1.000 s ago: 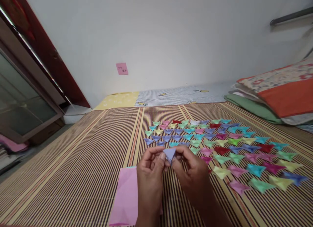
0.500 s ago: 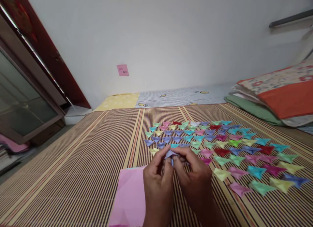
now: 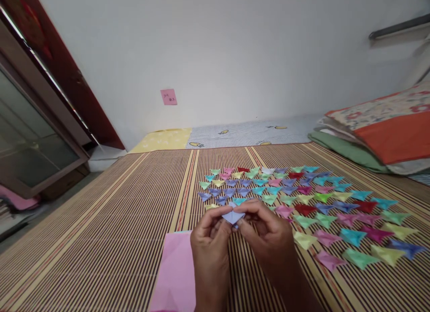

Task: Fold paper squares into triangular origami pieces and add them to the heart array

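Observation:
A small lavender-blue folded paper (image 3: 233,217) is held up between my two hands, its pointed end facing down. My left hand (image 3: 212,240) pinches its left side between thumb and forefinger. On the opposite side, my right hand (image 3: 265,229) grips it the same way, thumb low and forefinger along the top. The other fingers curl behind and are partly hidden. Just left of my left wrist lies a stack of pink paper sheets (image 3: 176,271). Beyond and right of my hands, many small folded paper pieces (image 3: 305,221) in several colours lie in rows.
A striped bamboo mat (image 3: 110,231) covers the surface under everything. Folded bedding (image 3: 393,133) is piled at the right by the white wall (image 3: 235,57), which bears a pink note (image 3: 168,97). A glass-fronted cabinet (image 3: 33,137) stands at the left.
My hands have spread slightly apart, my left hand shifting a little left. The folded paper between them now shows a wider, diamond-like face.

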Motion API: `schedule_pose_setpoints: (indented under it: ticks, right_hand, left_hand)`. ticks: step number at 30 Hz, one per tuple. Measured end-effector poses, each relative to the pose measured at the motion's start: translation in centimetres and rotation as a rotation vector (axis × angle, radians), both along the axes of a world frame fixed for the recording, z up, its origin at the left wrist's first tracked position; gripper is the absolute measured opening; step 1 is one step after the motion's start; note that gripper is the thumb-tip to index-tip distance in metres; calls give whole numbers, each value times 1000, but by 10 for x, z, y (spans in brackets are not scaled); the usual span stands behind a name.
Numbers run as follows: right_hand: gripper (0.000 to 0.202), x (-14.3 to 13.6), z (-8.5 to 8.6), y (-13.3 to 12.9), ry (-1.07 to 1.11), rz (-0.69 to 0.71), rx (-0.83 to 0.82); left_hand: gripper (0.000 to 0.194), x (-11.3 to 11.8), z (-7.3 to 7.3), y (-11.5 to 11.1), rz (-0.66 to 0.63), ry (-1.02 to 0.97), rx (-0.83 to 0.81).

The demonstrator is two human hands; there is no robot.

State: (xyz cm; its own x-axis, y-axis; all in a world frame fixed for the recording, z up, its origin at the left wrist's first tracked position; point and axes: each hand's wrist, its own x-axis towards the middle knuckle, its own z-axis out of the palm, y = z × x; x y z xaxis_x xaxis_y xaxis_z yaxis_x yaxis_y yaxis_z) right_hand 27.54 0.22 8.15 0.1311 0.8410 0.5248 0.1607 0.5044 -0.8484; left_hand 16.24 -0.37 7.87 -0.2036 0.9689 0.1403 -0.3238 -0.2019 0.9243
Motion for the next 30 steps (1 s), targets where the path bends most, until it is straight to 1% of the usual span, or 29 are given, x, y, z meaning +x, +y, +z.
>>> schedule_pose_setpoints:
  ticks: [2,6,11,13,16,19,22,24,27,30]
  right_hand:
    - [12,1,-1,2,-10,-4,25]
    - [15,3,-4,5,16,18,37]
    - [11,4,-3,5,22,37,67]
    - [10,6,-2,6,-12,46,102]
    - [11,10,-2,7,-121,48,143]
    - [13,12,-2,8,-227,27,199]
    - [15,12,-1,8,-263,4,235]
    - [17,11,0,8,-261,-4,243]
    - [17,10,1,8,-247,-3,239]
    - [13,9,0,9,-235,29,199]
  left_hand:
    - [11,0,1,0,16,-2,13]
    - [12,0,3,2,15,-30,4]
    - [14,-5,5,4,30,17,-15]
    - [14,-7,6,5,51,32,-15]
    - [14,-10,7,6,63,50,-7]
    - [14,-11,7,7,45,52,-11]
    - [16,-12,8,7,26,66,-11]
    - [16,-14,8,6,24,107,12]
    - [7,-16,7,7,7,176,87]
    - [5,-18,5,10,-5,187,106]
